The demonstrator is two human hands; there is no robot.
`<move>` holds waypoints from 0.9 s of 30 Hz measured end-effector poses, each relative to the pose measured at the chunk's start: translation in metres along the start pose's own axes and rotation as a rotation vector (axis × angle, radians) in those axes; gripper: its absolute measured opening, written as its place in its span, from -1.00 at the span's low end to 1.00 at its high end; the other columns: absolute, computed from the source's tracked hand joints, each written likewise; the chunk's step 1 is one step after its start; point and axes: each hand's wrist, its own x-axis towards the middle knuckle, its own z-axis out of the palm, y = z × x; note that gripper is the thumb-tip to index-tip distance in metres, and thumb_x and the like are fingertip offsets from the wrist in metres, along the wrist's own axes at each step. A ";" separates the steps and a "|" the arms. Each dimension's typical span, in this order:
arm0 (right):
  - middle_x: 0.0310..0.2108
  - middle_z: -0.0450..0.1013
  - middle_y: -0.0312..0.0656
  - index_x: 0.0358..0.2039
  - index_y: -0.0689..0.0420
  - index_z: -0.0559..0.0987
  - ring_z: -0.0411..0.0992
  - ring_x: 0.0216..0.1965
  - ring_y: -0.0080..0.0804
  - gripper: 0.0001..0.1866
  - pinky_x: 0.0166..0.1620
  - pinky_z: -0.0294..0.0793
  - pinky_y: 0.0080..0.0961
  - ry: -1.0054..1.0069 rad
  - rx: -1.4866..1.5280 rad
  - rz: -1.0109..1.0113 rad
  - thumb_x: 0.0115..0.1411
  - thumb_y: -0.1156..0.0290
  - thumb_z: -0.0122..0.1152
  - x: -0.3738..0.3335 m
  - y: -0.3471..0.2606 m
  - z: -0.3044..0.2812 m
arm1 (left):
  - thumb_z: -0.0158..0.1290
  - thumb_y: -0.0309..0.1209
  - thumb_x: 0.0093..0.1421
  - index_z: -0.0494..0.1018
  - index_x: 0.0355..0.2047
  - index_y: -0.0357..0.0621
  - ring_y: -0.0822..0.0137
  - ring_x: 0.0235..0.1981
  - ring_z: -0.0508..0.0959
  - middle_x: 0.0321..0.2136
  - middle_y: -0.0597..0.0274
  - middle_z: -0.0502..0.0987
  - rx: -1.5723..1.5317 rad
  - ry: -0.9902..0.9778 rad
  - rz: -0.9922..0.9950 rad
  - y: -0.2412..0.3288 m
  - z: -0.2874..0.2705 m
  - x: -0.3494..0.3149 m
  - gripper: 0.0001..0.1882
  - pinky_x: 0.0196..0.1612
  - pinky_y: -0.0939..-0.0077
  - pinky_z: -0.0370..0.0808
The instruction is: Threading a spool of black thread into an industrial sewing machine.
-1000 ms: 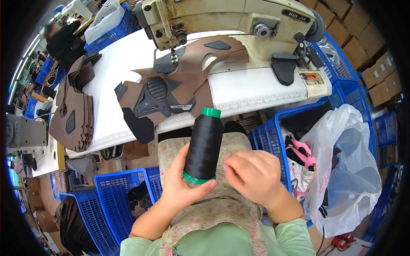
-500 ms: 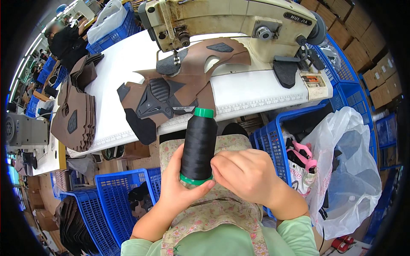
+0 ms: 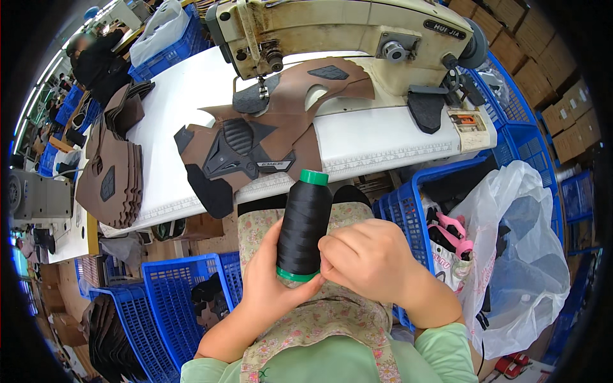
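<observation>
A cone of black thread (image 3: 305, 223) with green ends leans slightly to the right above my lap. My left hand (image 3: 267, 284) grips its lower part, thumb across the green base. Beside the cone's right side, my right hand (image 3: 375, 260) is closed with fingertips pinched together; whatever they hold is too small or hidden to make out. Beyond the cone, a brown shoe-upper piece (image 3: 281, 137) with black patches lies on the white table (image 3: 383, 137), partly under the needle area of a sewing machine (image 3: 332, 29).
Stacked brown pieces (image 3: 118, 182) lie at the table's left. Blue crates (image 3: 172, 271) stand at lower left, and another blue crate (image 3: 408, 223) with a clear plastic bag (image 3: 530, 255) is at right. A person in black (image 3: 99, 60) sits at far left.
The thread cone has shifted a little right and down and leans more to the right. My left hand has moved with it, while my right hand stays closed beside it.
</observation>
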 end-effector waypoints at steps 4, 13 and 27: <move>-0.57 0.44 -0.25 -0.54 0.16 0.47 0.42 -0.60 -0.34 -0.77 -0.55 0.40 -0.49 0.030 0.056 0.001 -0.31 0.51 0.28 0.003 0.002 -0.001 | 0.34 -0.30 -0.24 0.15 0.10 -0.29 0.16 -0.09 0.48 -0.11 -0.02 0.43 -0.120 -0.060 0.006 -0.010 -0.001 -0.001 -0.10 -0.05 0.36 0.40; -0.60 0.42 -0.26 -0.58 0.14 0.45 0.38 -0.63 -0.35 -0.78 -0.58 0.35 -0.48 0.032 0.087 -0.017 -0.34 0.53 0.26 0.000 0.005 -0.002 | 0.34 -0.29 -0.22 0.18 0.10 -0.31 0.23 -0.06 0.46 -0.09 0.02 0.43 -0.254 -0.141 -0.116 -0.005 -0.003 0.001 -0.12 0.00 0.39 0.36; -0.60 0.47 -0.27 -0.61 0.13 0.47 0.38 -0.68 -0.41 -0.80 -0.60 0.37 -0.57 0.200 0.335 0.032 -0.36 0.61 0.20 -0.007 0.014 0.001 | 0.30 -0.31 -0.14 0.21 0.10 -0.33 0.36 -0.10 0.42 -0.10 0.12 0.40 -0.756 -0.208 -0.382 -0.007 -0.007 0.000 -0.19 -0.05 0.46 0.36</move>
